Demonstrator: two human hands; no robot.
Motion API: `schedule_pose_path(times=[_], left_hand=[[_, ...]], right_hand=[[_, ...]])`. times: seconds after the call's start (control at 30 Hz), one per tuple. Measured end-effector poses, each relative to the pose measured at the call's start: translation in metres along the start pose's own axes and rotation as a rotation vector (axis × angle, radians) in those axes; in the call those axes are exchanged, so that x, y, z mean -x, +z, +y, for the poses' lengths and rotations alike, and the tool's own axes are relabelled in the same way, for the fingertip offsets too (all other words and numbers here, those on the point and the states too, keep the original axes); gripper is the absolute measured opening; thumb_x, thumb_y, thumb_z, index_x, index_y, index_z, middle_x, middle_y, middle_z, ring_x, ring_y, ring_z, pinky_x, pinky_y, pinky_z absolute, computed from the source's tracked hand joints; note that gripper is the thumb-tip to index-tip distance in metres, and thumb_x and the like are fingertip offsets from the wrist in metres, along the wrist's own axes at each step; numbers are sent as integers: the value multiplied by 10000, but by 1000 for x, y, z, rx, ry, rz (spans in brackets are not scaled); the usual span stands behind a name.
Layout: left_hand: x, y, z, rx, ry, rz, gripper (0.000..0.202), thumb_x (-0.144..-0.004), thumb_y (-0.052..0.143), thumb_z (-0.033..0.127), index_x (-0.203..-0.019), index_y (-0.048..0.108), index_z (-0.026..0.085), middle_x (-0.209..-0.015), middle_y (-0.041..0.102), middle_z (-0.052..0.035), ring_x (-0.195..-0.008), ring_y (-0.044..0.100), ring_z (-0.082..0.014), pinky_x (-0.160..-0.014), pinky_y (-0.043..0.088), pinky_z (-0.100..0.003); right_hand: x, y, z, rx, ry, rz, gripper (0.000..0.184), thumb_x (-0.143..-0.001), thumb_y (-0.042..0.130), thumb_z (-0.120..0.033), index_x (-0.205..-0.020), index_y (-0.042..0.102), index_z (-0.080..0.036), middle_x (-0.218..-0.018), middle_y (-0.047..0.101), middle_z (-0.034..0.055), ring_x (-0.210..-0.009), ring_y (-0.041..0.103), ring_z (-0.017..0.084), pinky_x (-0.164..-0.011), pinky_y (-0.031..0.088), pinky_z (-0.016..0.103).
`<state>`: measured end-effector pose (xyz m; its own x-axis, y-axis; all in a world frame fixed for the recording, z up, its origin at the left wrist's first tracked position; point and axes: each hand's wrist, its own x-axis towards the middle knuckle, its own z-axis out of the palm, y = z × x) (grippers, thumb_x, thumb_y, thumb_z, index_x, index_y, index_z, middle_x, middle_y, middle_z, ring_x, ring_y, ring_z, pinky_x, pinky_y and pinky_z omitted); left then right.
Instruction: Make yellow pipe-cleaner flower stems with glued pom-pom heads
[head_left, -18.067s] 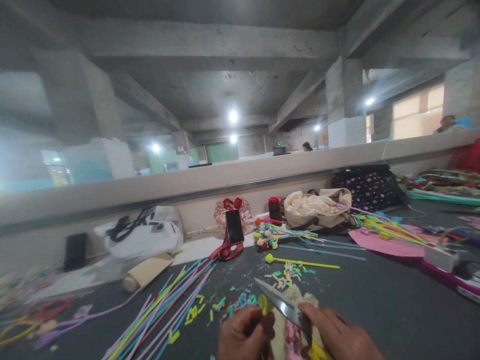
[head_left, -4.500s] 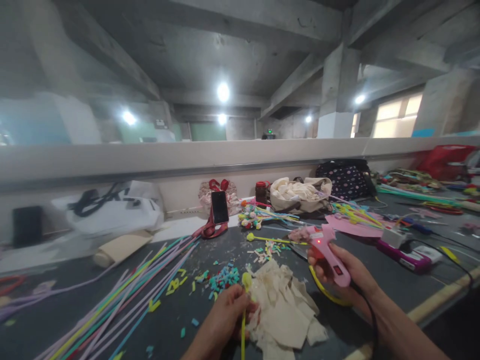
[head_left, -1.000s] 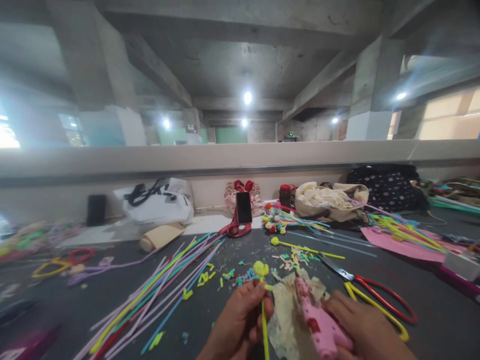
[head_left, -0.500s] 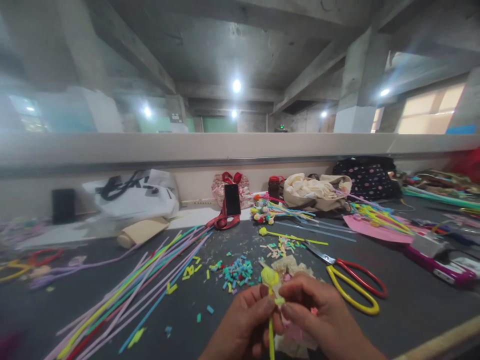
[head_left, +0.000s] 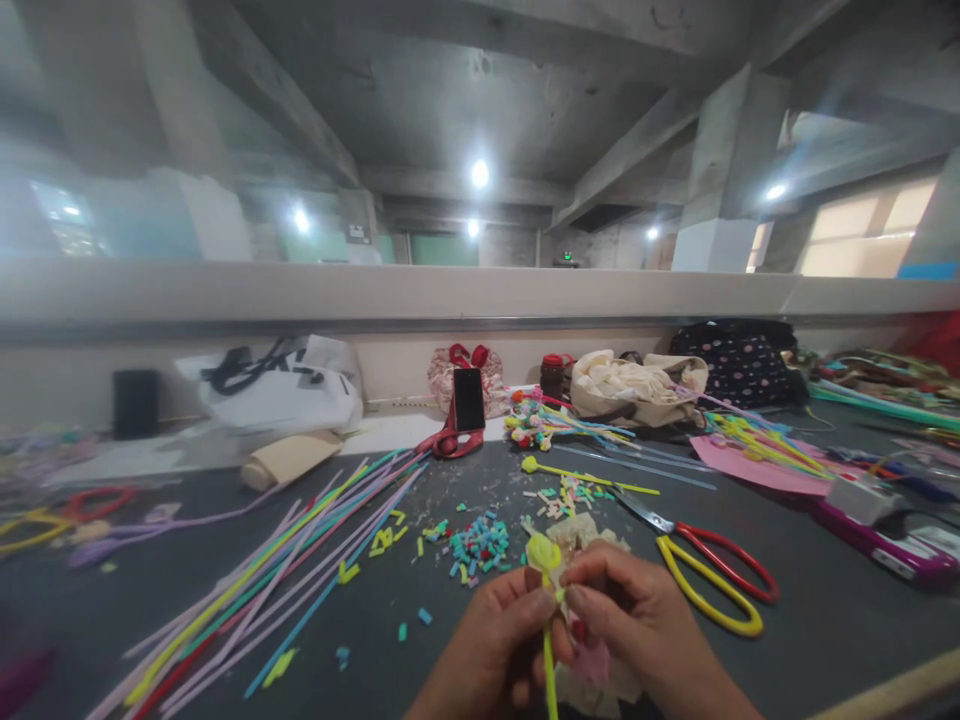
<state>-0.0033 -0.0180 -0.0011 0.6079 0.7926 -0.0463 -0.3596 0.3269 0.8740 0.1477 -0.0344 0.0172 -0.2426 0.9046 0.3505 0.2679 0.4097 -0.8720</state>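
At the near edge of a dark worktable, a person's left hand and right hand met at a yellow pipe-cleaner flower. Thumb and forefinger of each hand pinched its stem just below the curled head, holding it upright over crumpled cream cloth. Red-and-yellow scissors lay just right of the hands. Coloured offcuts and long pipe cleaners lay to the left.

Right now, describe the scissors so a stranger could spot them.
On the dark table, look just right of the right hand. The scissors lie flat there, apart from it. Nothing else nearby has one red and one yellow loop handle.
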Motion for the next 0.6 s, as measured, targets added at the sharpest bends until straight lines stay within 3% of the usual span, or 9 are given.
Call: schedule_pose_path(times=[0.13,0.33,0.43,0.6], left_hand=[[0,0,2,-15,-25,24,398,-569,650,502,-523,537,123,-393,457,50,-267,286,-5,-281,156,-152],[-1,-3,1,5,-62,128,418,-598,617,535,-535,537,130,-346,428,62,-255,264,-7,-300,132,-155],[-2,-5,1,-15,-86,153,425,-590,621,537,-514,540,127,-327,415,62,-255,258,-7,-301,123,-155],[-3,-6,1,-23,-115,171,427,-542,653,540,-510,538,130,-310,415,63,-248,280,-10,-303,142,-154]], right_hand=[[2,0,-3,116,-49,46,175,-774,542,-277,-662,597,-154,-593,525,-4,-523,517,121,-505,386,226],[-2,-1,13,-325,193,3,211,-766,571,-346,-697,583,-147,-475,512,-43,-388,467,71,-398,328,173],[-3,-2,23,-492,219,11,212,-738,619,-349,-704,600,-140,-503,536,-40,-380,477,56,-383,310,157],[-4,0,29,-569,226,24,194,-729,647,-318,-694,613,-131,-506,567,-34,-358,479,38,-372,308,140]])
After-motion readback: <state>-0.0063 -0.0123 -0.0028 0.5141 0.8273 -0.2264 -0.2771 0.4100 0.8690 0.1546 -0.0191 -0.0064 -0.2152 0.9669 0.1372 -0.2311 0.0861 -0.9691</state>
